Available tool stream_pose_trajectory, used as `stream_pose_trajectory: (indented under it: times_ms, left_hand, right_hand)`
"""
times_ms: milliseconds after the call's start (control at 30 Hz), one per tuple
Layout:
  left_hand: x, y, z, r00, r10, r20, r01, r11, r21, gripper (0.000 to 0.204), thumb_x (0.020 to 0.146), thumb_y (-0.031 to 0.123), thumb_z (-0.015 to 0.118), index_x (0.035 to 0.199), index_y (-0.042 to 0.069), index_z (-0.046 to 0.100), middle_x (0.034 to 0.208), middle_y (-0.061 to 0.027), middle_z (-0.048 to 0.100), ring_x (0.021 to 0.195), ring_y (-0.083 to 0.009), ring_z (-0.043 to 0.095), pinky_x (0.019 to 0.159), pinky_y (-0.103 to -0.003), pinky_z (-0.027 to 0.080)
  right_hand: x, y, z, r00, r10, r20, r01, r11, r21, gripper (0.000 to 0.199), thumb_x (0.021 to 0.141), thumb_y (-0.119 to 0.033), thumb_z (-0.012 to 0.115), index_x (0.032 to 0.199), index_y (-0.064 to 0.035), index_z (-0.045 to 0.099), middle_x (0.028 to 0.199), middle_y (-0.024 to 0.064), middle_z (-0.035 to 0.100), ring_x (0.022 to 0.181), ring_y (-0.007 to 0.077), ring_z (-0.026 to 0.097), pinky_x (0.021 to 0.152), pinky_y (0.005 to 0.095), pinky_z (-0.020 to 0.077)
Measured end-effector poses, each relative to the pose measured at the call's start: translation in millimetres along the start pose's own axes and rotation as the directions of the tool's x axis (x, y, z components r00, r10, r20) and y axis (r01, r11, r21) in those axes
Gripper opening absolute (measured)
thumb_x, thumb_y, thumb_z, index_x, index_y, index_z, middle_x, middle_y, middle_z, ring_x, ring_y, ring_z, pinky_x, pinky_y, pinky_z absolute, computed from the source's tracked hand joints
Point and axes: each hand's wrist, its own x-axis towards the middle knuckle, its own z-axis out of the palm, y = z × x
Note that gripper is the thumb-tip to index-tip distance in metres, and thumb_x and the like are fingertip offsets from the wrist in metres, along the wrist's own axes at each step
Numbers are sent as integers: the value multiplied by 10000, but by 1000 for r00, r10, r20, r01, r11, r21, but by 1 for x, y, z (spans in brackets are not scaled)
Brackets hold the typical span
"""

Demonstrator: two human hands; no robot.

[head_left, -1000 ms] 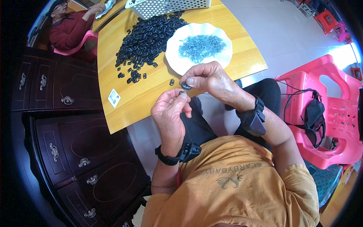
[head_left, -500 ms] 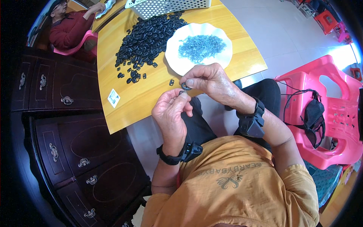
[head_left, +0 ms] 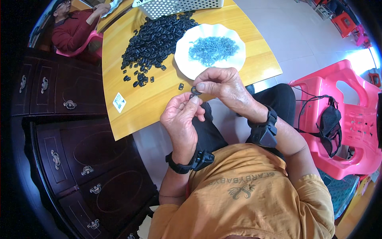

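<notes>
My right hand pinches a small black oval plastic piece between thumb and fingers. Just below it, my left hand is closed in a pinch on something small and dark, mostly covered by the fingertips. The two hands meet over the table's near edge. Beyond them, a white scalloped plate holds a heap of small silvery metal pieces, too fine to make out. A large pile of black plastic pieces lies left of the plate. One loose black piece rests close to my fingers.
The yellow wooden table also carries a white perforated basket and a white label. Dark drawers stand at left, a pink plastic chair at right with a black mask on it. A person sits at far left.
The black oval piece has turned between my right fingers, showing more of its face. Both hands stay nearly in place, still close together.
</notes>
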Motion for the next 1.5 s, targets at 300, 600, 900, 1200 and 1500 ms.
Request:
stream_pose_trajectory:
  times_ms: [300,600,900,1200,1500]
  left_hand:
    - [0,-1,3,999,33,6,-33,999,30,203,816,-51,591,1009,-82,537,752,-97,611,567,-111,574,470,-201,453]
    - [0,0,3,994,100,51,-105,988,114,297,843,-34,552,1123,-115,490,792,-151,626,610,-149,609,478,-225,486]
    - [-2,0,5,994,98,45,-102,989,103,337,838,-53,534,1166,-117,485,794,-153,625,612,-156,611,490,-233,498]
    - [-3,2,1,995,105,1,-104,990,95,318,845,-53,531,1152,-130,497,807,-122,619,619,-125,576,530,-227,493]
    - [-2,-8,-1,960,277,32,-278,947,159,277,829,-20,601,1090,-108,566,872,-113,630,679,-115,567,604,-215,480]
  right_hand:
    - [-3,2,0,1000,-6,3,6,1000,-18,86,829,-17,599,879,-3,667,828,30,632,784,91,559,730,240,467]
    - [-5,4,2,1000,10,5,-11,994,106,99,824,17,583,888,28,656,787,69,634,692,97,594,631,234,497]
    - [-8,10,2,1000,-30,9,30,999,10,140,796,13,627,934,13,650,844,59,610,716,99,582,643,240,490]
    - [-11,9,4,979,-202,28,203,956,-211,316,690,-34,746,992,-42,652,833,18,562,685,78,507,614,223,449]
    - [-12,3,3,971,-237,9,231,939,-255,331,676,-28,740,998,-38,662,794,28,573,723,117,511,639,249,446]
